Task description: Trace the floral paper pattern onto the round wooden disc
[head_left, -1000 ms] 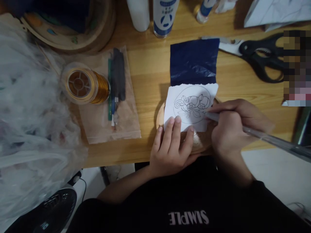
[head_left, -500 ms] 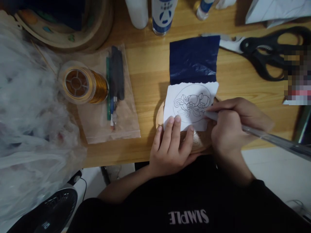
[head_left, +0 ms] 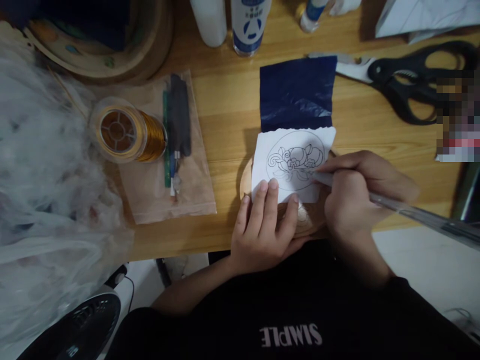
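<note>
A white paper [head_left: 262, 155] with a line drawing of fruit and leaves inside a circle lies over a round wooden piece [head_left: 246, 182]. My left hand [head_left: 260, 232] rests on the paper's lower edge, fingers spread and stretched out. In my right hand [head_left: 350, 197] is a long grey pen [head_left: 416, 212], its tip touching the paper at the right of the drawing. A dark blue sheet [head_left: 298, 92] sticks out beyond the paper's top edge. Part of the wooden piece below the paper shows a pale pattern, partly covered by my left hand.
Black-handled scissors [head_left: 390, 75] lie at the right, their blades reaching the blue sheet. On the left are a spool of golden wire [head_left: 152, 135], a plastic bag with tools [head_left: 191, 195] and a large translucent bag [head_left: 56, 175]. Bottles [head_left: 250, 30] stand at the back beside a round wooden container [head_left: 157, 50].
The pen tip and my right hand have shifted slightly left over the drawing. My left hand stays in place on the paper. The whole view has moved a little.
</note>
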Motion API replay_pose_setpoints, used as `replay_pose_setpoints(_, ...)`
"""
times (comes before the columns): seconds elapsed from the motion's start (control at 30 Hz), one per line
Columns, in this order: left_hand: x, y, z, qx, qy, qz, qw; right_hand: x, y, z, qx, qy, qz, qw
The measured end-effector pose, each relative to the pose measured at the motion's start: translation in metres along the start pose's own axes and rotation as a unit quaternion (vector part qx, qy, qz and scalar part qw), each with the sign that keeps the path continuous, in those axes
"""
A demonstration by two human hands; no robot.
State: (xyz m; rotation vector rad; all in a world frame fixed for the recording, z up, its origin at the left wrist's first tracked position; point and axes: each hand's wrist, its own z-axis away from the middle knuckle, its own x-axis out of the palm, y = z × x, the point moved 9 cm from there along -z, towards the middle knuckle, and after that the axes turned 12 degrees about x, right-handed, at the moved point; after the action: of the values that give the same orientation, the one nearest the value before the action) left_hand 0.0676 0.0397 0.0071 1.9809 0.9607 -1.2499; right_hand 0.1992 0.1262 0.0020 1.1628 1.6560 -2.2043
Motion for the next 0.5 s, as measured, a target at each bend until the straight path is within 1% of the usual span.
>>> replay_pose_setpoints(0.03,0.0001,0.0000,0.0000,0.000,-0.001,0.001,1.000,-0.0019,-0.0021,0.0008,-0.015,0.022,-0.011,1.000)
replay_pose_setpoints(0.1,0.0001,-0.0001,-0.0001,0.000,-0.002,0.001,1.000,-0.0030,-0.0042,0.0019,-0.034,0.046,-0.032,0.998)
replay_pose_setpoints(0.17,0.0000,-0.0003,-0.0003,-0.001,-0.003,-0.001,1.000,-0.0009,-0.0046,0.0014,-0.043,0.041,-0.040,0.997)
replay_pose_setpoints(0.27,-0.0001,-0.0002,-0.0005,0.001,-0.004,-0.001,1.000,-0.0073,-0.0044,0.0005,-0.054,0.065,-0.046,0.995)
replay_pose_setpoints(0.4,0.0007,-0.0001,-0.0002,0.003,-0.010,-0.006,1.000,-0.0067,-0.0029,-0.0005,-0.040,0.055,-0.026,0.997)
replay_pose_setpoints(0.5,0.0004,0.0000,-0.0004,0.004,-0.009,0.000,1.000,-0.0057,-0.0060,0.0014,-0.038,0.050,-0.016,0.998)
